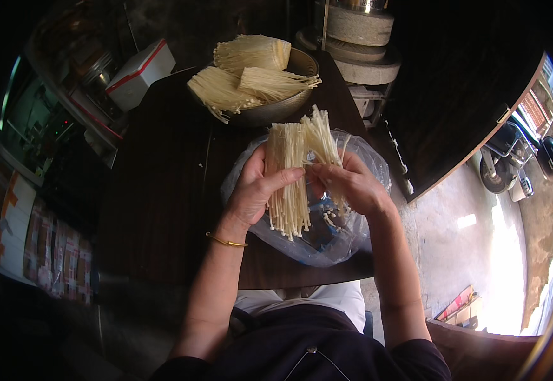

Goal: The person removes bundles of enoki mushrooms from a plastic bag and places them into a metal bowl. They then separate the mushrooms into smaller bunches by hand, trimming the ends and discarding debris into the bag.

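My left hand (259,185) grips a bundle of enoki mushrooms (287,147), its thumb laid across the pale stems and the small caps pointing towards me. A smaller clump of enoki mushrooms (321,133) is pinched in my right hand (352,183), right beside that bundle; whether the two are still joined is hidden by my fingers. Both hands are above a clear plastic bag (371,152) spread on the dark table. Some loose enoki caps (331,216) show below my right hand, over the bag. Farther back, a metal colander (281,110) holds several larger enoki bundles (252,52).
The dark wooden table (162,200) extends to my left. Round stone blocks (359,28) are stacked behind its right corner. A white box with red trim (140,76) stands at the back left. Out on the right, a motorbike (500,157) is parked on the pale floor.
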Demonstrator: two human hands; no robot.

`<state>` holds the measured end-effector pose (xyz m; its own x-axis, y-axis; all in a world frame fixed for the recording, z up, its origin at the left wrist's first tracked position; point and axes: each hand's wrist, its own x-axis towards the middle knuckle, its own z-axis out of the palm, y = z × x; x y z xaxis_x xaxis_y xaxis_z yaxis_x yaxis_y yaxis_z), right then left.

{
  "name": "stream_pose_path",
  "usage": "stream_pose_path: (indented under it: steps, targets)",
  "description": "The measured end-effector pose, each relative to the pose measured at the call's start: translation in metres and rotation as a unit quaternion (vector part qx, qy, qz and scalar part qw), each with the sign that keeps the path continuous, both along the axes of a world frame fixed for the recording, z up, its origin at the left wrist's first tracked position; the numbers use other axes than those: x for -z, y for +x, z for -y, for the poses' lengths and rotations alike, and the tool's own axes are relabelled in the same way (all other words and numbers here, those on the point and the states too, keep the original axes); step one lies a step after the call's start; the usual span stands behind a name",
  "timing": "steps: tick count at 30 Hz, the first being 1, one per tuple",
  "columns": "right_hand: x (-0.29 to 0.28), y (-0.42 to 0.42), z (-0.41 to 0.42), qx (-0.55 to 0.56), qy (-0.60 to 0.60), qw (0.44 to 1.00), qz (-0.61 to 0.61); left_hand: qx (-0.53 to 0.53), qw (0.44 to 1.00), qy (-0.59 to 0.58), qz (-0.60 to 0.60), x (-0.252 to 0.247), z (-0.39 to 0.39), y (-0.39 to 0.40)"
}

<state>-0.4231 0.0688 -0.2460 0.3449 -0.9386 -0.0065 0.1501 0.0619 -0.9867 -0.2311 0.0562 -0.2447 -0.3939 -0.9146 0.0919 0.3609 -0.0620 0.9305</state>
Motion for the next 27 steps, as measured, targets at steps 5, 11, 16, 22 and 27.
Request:
stream_pose_path:
  steps: [5, 11, 16, 22, 27]
  targets:
    - [-0.008, 0.004, -0.004, 0.021, -0.051, 0.99, -0.126, -0.018, 1.0, -0.009, 0.008, 0.006, 0.001, -0.002]
    - [-0.009, -0.022, 0.007, 0.068, -0.027, 0.961, 0.265, 0.008, 1.0, 0.009, 0.02, 0.01, 0.006, 0.001]
    - [-0.003, -0.004, 0.004, 0.106, -0.018, 0.994, 0.006, -0.019, 0.999, 0.027, -0.036, 0.015, 0.011, 0.001]
    - [0.003, 0.011, 0.001, 0.092, -0.114, 0.976, -0.161, -0.015, 1.0, 0.01, -0.022, 0.01, 0.005, -0.001]
    - [-0.004, 0.002, -0.002, 0.063, -0.067, 0.99, -0.111, -0.008, 1.0, 0.01, 0.006, 0.004, 0.004, 0.001]
